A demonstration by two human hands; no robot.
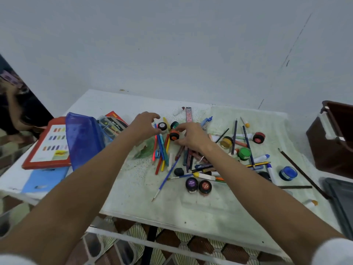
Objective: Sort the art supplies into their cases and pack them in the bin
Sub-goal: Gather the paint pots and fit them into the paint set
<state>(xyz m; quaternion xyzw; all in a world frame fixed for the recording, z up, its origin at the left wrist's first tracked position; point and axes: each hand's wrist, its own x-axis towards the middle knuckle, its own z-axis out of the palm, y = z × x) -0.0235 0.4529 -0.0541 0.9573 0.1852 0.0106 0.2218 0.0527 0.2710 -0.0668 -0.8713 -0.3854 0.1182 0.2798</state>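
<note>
**Both hands over the scattered art supplies**

Reaching forward over the counter (133, 180), both arms bare. Left hand (144, 124) hovering with fingers loosely curled, gripping nothing, fingertips just above a black-lidded paint pot (162, 126). Right hand (193, 137) held likewise with loosely bent fingers, closed on nothing, thumb and forefinger close around an orange-lidded paint pot (174, 135); cannot tell whether touching it. Beneath and between the hands, a heap of coloured pencils (161, 150), with a blue-handled brush (168, 175) slanting toward the near edge. Nearer, a purple pot (191, 184) and a red pot (205, 186) side by side. To the right, a green pot (244, 153), a yellow pot (226, 142), a blue pot (288, 173), and more pencils and markers. At left, a blue mesh pouch (84, 138) leaning over a red-framed case (47, 148). At far right, off the counter, a dark brown bin (332, 138).
</note>
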